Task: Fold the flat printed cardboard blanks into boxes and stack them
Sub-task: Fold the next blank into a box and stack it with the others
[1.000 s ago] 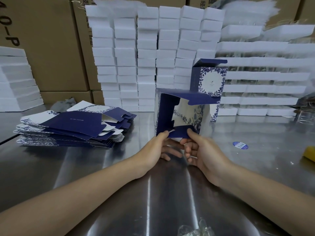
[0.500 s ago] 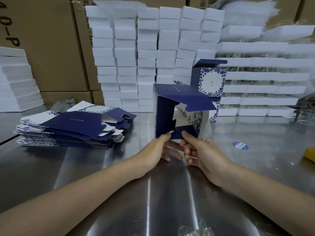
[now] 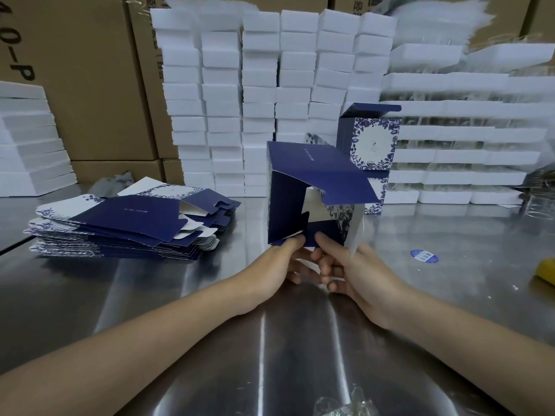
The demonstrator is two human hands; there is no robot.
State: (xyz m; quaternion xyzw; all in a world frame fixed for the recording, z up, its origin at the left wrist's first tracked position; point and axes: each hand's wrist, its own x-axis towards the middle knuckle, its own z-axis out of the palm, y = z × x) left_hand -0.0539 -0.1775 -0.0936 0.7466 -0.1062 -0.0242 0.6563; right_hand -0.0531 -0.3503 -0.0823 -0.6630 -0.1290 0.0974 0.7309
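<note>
Half-erected navy box (image 3: 288,202) is held over the steel table (image 3: 180,310), open end facing the person so the bottom flaps are reachable. Left hand (image 3: 279,262) pinches the lower left edge to steady it. Right hand (image 3: 357,274) pinches the navy bottom flap, likely to tuck it in. Flat blanks (image 3: 129,223) are piled left, within reach. Finished boxes (image 3: 371,139) are stacked behind.

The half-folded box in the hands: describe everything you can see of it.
The half-folded box is thin printed cardboard, navy outside, with a blue floral side panel and a pale inside. It is opened into a tube, its open end facing the camera. A large navy flap with small pale print juts out on top; notched flaps below are not tucked. The left hand and right hand each pinch its lower edge.
</note>
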